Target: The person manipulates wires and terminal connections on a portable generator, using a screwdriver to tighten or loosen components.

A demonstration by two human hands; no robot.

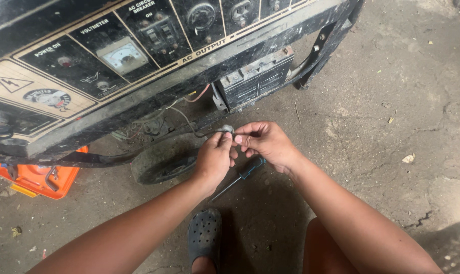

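Fingers of my left hand (215,157) and right hand (263,142) pinch shut on a small grey connector (227,129) at the generator's (138,61) wire (187,122).

Bare forearms without sleeves, bare hands, one dark perforated clog (204,234) on a foot.

— What kind of place is this?

— It looks like a rough repair spot, maybe a yard or a simple workshop. The concrete floor (392,127) is bare, cracked and dusty, with small bits of litter on the right.

— What shows that repair work happens here?

— A big black generator (154,66) stands at the far left, with dirty panel, loose wires (182,114) hanging under it and a battery (255,78) beside. An orange tool case (37,180) lies at the near left, and a screwdriver (240,176) lies directly on the floor.
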